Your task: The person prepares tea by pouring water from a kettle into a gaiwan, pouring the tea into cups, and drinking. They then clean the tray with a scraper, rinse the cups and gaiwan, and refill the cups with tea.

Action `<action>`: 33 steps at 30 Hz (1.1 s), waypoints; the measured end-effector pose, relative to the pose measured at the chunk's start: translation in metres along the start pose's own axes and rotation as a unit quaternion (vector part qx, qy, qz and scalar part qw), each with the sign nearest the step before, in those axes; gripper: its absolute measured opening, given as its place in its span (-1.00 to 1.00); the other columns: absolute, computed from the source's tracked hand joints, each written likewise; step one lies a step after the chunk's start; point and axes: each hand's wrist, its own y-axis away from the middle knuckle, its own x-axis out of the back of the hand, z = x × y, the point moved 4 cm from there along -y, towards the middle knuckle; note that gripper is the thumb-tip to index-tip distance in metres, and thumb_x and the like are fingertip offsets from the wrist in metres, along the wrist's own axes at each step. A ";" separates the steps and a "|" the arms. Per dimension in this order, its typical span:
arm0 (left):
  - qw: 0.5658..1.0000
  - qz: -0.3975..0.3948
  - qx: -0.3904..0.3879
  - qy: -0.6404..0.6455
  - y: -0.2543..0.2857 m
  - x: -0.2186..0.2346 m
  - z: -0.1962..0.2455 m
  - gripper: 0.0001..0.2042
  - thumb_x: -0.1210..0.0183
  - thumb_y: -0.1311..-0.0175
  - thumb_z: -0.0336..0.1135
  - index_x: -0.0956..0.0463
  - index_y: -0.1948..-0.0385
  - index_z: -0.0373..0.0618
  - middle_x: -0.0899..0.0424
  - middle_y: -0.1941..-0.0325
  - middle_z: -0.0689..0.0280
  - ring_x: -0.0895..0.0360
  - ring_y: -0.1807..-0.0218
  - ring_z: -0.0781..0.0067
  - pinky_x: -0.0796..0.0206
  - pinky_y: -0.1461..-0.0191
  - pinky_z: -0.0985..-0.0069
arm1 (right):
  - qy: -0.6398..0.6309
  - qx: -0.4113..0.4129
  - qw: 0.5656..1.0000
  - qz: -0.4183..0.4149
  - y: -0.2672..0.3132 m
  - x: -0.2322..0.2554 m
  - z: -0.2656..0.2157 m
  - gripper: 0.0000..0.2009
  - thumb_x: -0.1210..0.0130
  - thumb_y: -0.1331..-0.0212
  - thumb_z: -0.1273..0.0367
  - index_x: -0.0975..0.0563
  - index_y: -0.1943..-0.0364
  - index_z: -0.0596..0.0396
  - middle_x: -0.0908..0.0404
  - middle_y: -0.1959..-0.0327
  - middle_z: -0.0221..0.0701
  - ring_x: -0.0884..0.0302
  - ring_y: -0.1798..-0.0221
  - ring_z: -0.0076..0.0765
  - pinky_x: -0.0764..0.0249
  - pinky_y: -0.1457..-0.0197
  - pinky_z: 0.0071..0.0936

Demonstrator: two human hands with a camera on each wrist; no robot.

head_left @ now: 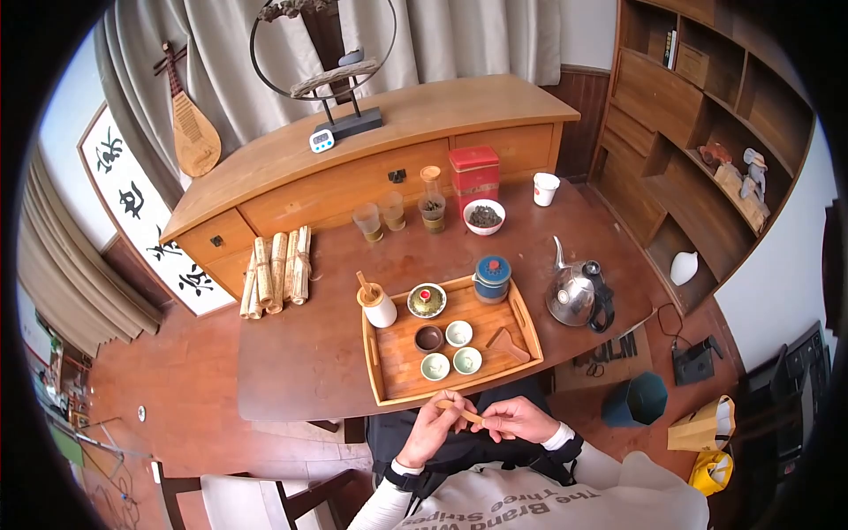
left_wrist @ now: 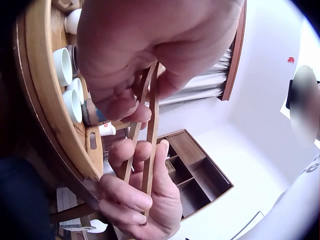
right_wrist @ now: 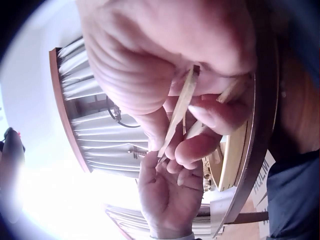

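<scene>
Both hands hold a pair of slim wooden tongs in front of the body, just off the table's near edge. In the head view my left hand (head_left: 431,432) pinches one end of the tongs (head_left: 466,412). My right hand (head_left: 521,419) grips the other end with curled fingers. The left wrist view shows the two thin arms of the tongs (left_wrist: 152,131) running side by side from one hand to the other. Beyond the hands lies a wooden tray (head_left: 375,382) with two pale green cups (head_left: 435,367), a whitish cup (head_left: 458,333) and a dark brown cup (head_left: 429,338).
The tray also bears a white holder (head_left: 380,311) with wooden tools, a lidded bowl (head_left: 427,300), a blue pot (head_left: 491,281) and a brown forked piece (head_left: 508,346). A steel kettle (head_left: 570,305) stands right. Bamboo rolls (head_left: 278,269), glasses (head_left: 393,212) and a red tin (head_left: 474,177) lie farther back.
</scene>
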 end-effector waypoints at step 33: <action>0.989 0.027 -0.044 -0.141 0.004 -0.006 0.010 -0.79 -0.14 -0.54 -0.37 -0.57 -0.07 -0.24 -0.71 0.11 0.34 -0.53 0.22 0.65 -0.42 0.12 0.61 | 0.095 0.029 0.995 0.029 -0.003 0.019 0.010 -0.79 -0.17 -0.49 0.31 -0.66 0.11 0.20 -0.65 0.35 -0.55 -0.52 0.36 -0.70 -0.46 0.28 -0.64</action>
